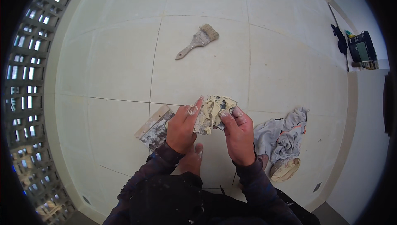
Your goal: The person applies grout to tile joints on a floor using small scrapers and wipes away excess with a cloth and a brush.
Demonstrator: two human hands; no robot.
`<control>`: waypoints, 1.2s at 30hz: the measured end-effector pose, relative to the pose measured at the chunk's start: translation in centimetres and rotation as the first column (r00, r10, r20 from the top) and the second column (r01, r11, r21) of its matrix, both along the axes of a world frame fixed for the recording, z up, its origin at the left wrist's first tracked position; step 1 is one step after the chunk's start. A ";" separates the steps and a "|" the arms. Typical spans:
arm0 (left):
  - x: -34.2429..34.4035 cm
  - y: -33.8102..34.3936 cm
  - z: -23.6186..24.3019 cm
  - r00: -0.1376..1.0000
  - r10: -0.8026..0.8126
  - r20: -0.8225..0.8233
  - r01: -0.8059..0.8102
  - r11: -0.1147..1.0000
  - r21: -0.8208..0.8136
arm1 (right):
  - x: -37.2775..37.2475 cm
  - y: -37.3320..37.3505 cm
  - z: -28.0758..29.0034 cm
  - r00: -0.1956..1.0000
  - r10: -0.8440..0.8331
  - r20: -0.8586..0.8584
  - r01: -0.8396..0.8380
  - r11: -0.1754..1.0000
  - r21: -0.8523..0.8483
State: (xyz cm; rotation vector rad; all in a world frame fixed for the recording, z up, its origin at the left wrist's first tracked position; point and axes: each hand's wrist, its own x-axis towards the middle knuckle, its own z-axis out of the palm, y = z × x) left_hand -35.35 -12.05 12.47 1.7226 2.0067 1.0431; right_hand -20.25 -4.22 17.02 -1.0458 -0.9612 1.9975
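Note:
Between my hands is a flat, dark-edged piece [213,115] thickly smeared with cream paste; its exact kind is hidden by the paste. My left hand [182,127] is closed at its left edge, with the paste-flecked index finger stretched up along it. On the right edge my right hand [237,134] pinches it, thumb on top. A wide scraper [155,127] with a pale strip along one side and grey-white smears shows just left of my left hand. Whether that hand touches the scraper I cannot tell.
A paint brush [198,40] lies on the tiled floor [120,63] ahead. Right of my right arm are a crumpled grey cloth [285,134] and a round tub of paste [285,170]. A perforated block wall [29,76] borders the left; a black device [362,47] sits far right.

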 end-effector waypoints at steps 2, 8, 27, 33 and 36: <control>-0.1 -0.2 -0.3 0.998 0.002 -0.057 -0.003 1.000 -0.031 | 0.5 -0.4 -0.1 1.000 -0.013 -0.027 0.012 0.999 -0.047; -0.6 -0.4 -0.9 0.975 -0.024 -0.219 0.009 0.998 -0.070 | 2.6 -1.4 -0.8 0.986 -0.055 -0.156 0.019 0.974 -0.226; -9.7 -10.5 -10.2 0.855 0.361 -0.372 -0.504 0.746 -0.435 | 8.5 3.1 -12.6 0.399 -0.363 0.842 -0.418 0.745 0.520; -9.1 -11.8 -10.3 0.857 0.399 -0.326 -0.513 0.714 -0.476 | 5.0 1.5 -13.2 0.090 -0.400 0.912 -0.654 0.667 0.357; -9.5 -12.3 -10.6 0.876 0.382 -0.295 -0.482 0.720 -0.499 | 4.0 0.9 -13.8 0.041 -0.419 0.907 -0.674 0.658 0.335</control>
